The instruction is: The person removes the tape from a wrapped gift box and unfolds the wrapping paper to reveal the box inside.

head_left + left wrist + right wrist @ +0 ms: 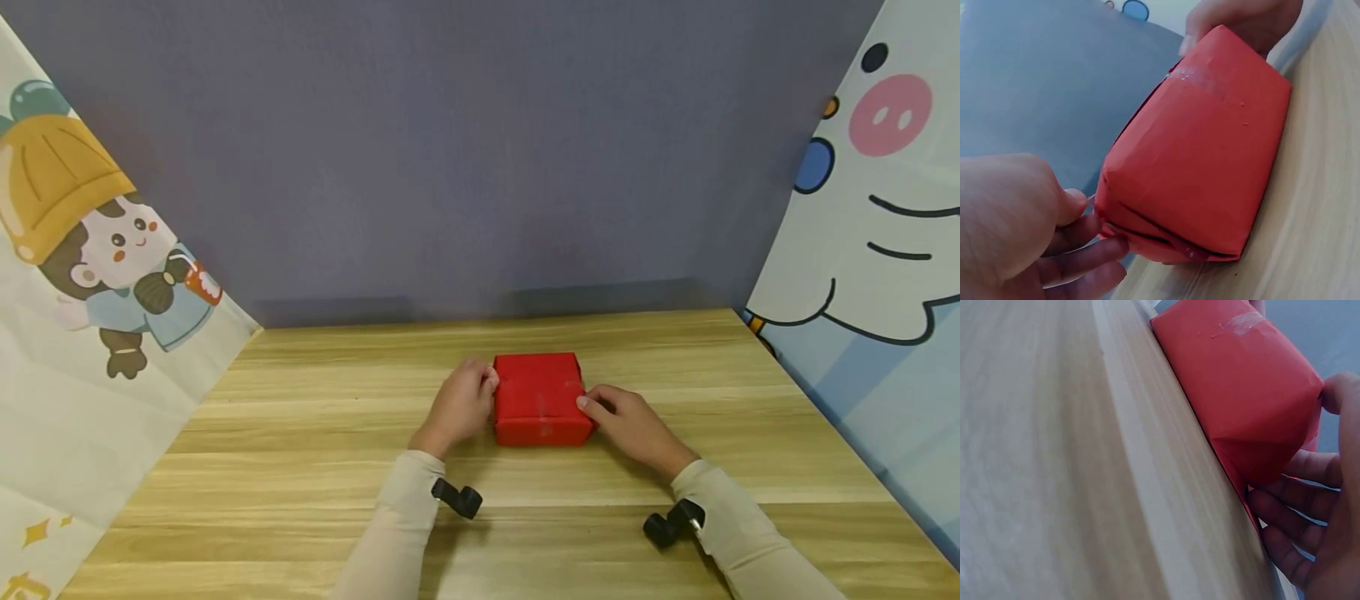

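A box wrapped in red paper (537, 392) lies on the wooden table. At its left end, my left hand (459, 404) has its thumb and fingers at the corner, around the folded paper (1147, 228), which gapes slightly in the left wrist view. My right hand (630, 425) holds the opposite end, thumb on the top corner and fingers against the end face. In the right wrist view a paper flap (1235, 478) sticks out low along the table, touched by the fingers. Shiny clear tape (1191, 78) crosses the long side.
The wood-grain table (285, 467) extends around the box. A grey panel (480, 167) stands behind it. Cartoon-printed sheets flank the table, with a child figure (142, 275) at left and a pig (885, 183) at right. Black wrist cameras (457, 497) sit on both cuffs.
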`<state>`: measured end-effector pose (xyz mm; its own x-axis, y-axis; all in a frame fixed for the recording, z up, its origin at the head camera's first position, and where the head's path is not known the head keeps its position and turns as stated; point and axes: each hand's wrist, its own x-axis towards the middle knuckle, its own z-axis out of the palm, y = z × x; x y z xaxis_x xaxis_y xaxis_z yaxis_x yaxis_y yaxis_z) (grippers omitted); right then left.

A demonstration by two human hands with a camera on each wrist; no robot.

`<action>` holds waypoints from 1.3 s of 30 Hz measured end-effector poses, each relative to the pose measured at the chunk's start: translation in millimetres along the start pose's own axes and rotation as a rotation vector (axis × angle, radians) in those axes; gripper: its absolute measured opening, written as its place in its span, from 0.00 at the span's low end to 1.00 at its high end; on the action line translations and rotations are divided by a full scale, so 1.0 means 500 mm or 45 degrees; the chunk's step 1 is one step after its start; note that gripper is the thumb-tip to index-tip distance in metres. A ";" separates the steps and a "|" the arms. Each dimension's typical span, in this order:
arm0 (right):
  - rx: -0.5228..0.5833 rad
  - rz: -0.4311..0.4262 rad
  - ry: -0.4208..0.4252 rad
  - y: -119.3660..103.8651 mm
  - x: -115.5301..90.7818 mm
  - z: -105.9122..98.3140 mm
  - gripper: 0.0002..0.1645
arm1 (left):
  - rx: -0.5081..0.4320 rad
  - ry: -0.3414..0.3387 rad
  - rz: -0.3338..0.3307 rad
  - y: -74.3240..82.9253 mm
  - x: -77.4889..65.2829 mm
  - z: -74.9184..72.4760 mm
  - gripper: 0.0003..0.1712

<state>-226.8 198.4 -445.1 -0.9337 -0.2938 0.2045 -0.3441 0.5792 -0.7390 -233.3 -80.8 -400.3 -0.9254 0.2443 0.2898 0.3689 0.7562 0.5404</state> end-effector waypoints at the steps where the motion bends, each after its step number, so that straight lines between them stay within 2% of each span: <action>1: 0.001 -0.002 0.000 0.000 0.000 0.000 0.16 | -0.034 -0.008 -0.013 -0.002 0.000 -0.002 0.07; 7: 0.001 -0.003 0.004 -0.002 -0.002 -0.001 0.16 | -0.234 -0.020 -0.067 -0.015 0.000 -0.010 0.07; 11: -0.003 0.001 0.002 -0.002 -0.002 0.000 0.16 | -0.378 -0.070 -0.130 -0.023 -0.002 -0.018 0.07; 17: -0.001 0.015 -0.005 0.001 -0.001 0.000 0.17 | -0.443 -0.135 -0.222 -0.031 -0.006 -0.031 0.08; 20: -0.001 0.016 -0.006 0.001 -0.001 0.000 0.17 | -0.519 -0.152 -0.236 -0.036 -0.008 -0.032 0.08; 25: -0.012 0.014 0.000 0.000 -0.001 -0.001 0.16 | -0.713 -0.171 -0.174 -0.045 -0.006 -0.022 0.05; 28: -0.017 0.011 0.002 -0.001 0.000 -0.001 0.16 | -0.695 -0.172 -0.139 -0.050 -0.005 -0.016 0.07; 32: -0.025 0.004 0.003 -0.002 0.000 -0.001 0.16 | -0.598 -0.163 -0.152 -0.055 -0.005 -0.010 0.08; 35: -0.026 -0.003 0.001 -0.002 0.000 -0.001 0.16 | -0.584 -0.152 -0.172 -0.058 -0.005 -0.005 0.08; 39: -0.028 -0.009 0.004 -0.002 0.001 -0.001 0.16 | -0.561 -0.134 -0.156 -0.061 -0.004 0.000 0.05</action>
<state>-227.1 198.1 -444.2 -0.9315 -0.2957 0.2116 -0.3528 0.5938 -0.7232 -242.6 -104.6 -417.3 -0.9600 0.2463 0.1335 0.2369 0.4591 0.8562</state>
